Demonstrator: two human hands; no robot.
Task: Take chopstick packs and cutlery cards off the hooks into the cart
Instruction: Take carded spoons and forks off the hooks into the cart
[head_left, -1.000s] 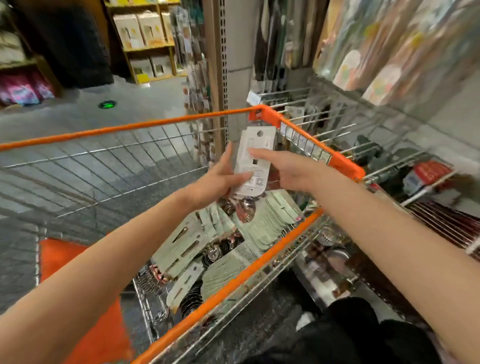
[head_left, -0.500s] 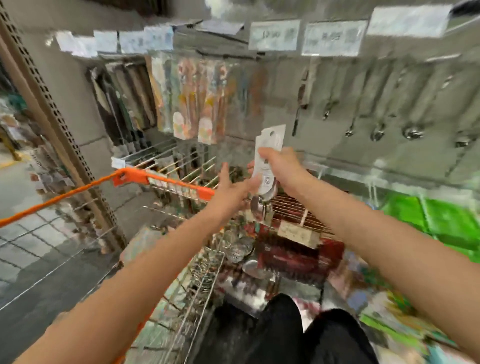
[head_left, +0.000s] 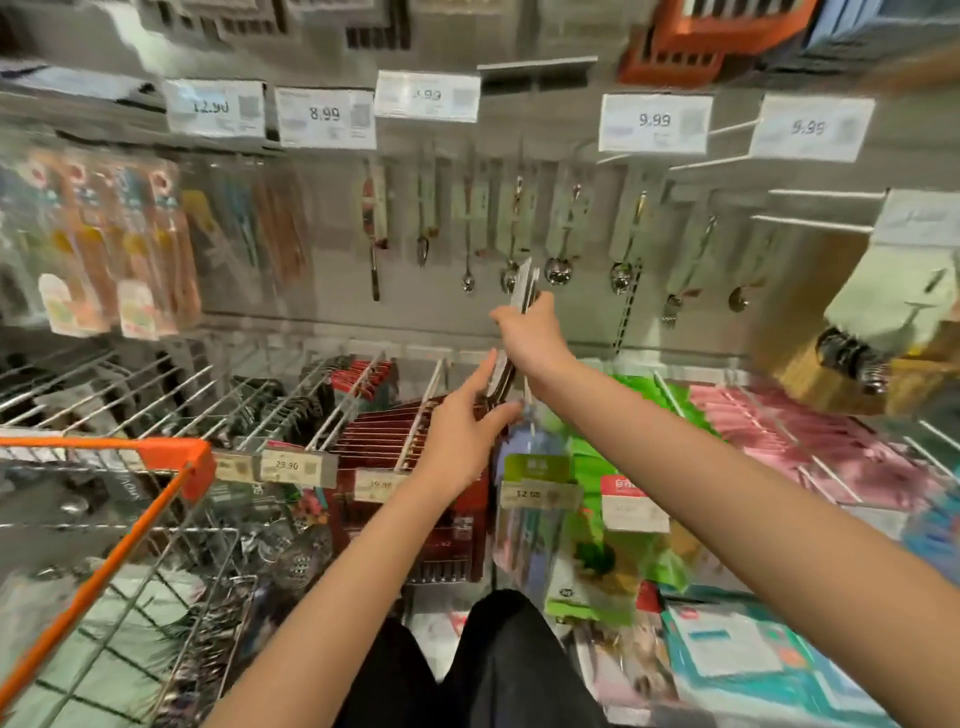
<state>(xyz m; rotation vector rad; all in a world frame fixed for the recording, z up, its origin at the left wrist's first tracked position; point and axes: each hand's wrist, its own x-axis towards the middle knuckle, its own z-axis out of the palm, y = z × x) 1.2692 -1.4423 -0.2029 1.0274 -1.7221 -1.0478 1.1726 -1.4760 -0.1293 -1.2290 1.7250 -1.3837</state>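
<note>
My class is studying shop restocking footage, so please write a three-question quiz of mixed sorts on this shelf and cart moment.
1. True or false: the right hand grips a thin white cutlery card held up in front of the hanging spoons.
2. Multiple choice: the orange-rimmed wire shopping cart sits at the A) lower left, B) upper right, C) centre top.
3. Fill the gap: the left hand reaches toward the lower end of the card, just above the dark ___ packs on the wire hooks.

Key: 1 true; 2 A; 3 red
</note>
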